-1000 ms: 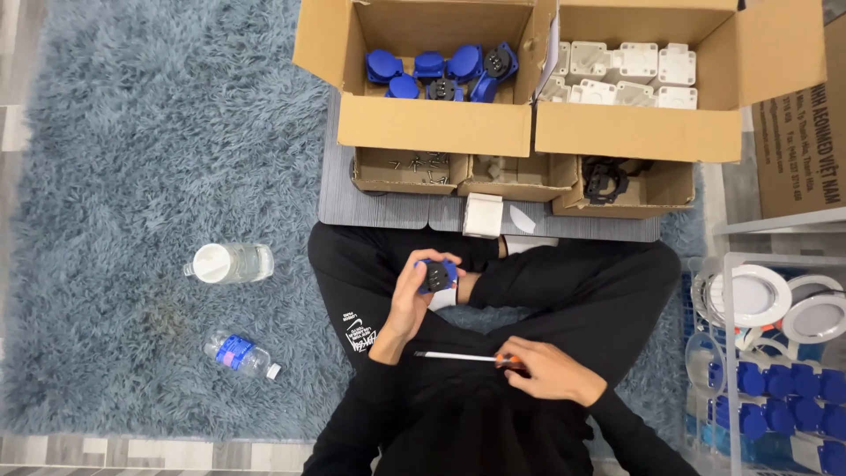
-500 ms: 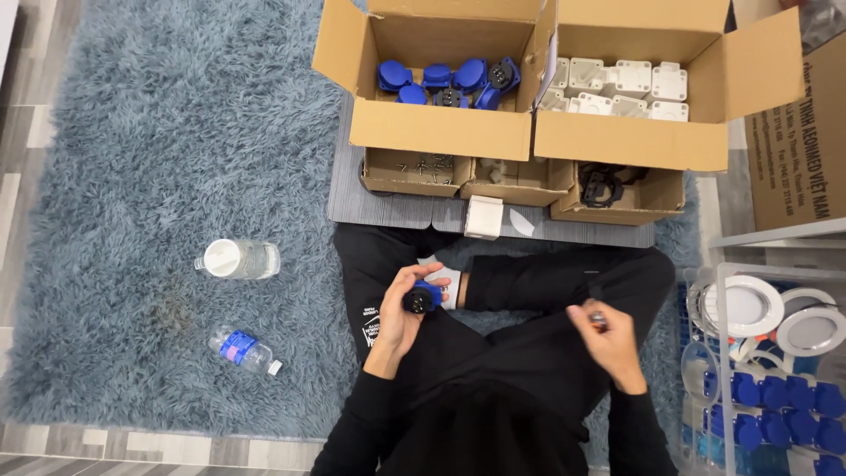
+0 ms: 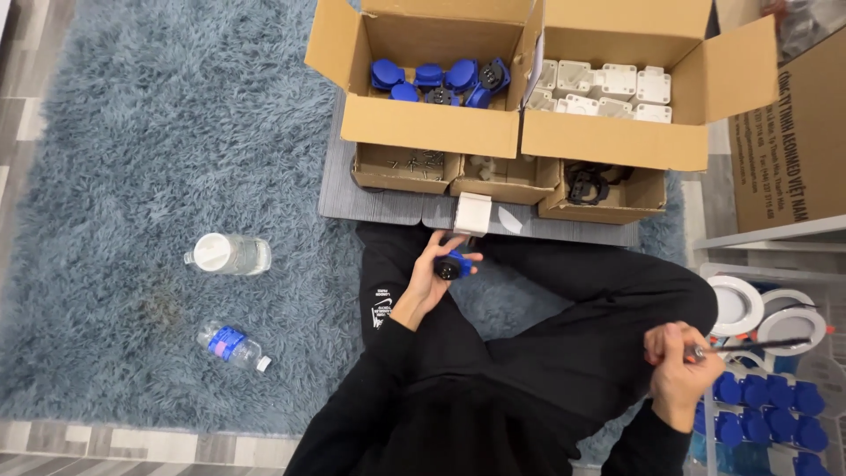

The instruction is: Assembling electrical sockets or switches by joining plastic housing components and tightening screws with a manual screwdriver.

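Note:
I sit cross-legged in black clothes on a blue shag rug. My left hand (image 3: 432,275) holds a small blue and black plastic part (image 3: 452,264) above my left knee, just in front of a small white box (image 3: 472,212). My right hand (image 3: 677,366) is out past my right knee, closed on a thin screwdriver (image 3: 756,346) whose shaft points right over a clear bin. Straight ahead stand two open cardboard boxes, one with blue parts (image 3: 438,78), the other with white parts (image 3: 604,88).
Three low cardboard trays (image 3: 502,181) sit on a grey mat before the big boxes. Two water bottles (image 3: 229,254) (image 3: 233,346) lie on the rug at left. At right, a clear bin holds blue parts (image 3: 762,419) and white round fixtures (image 3: 738,304). A tall cardboard box (image 3: 793,150) stands far right.
My right hand has swung with the screwdriver from my lap out to the right, over the clear bin. My left hand keeps the blue part, held slightly further forward.

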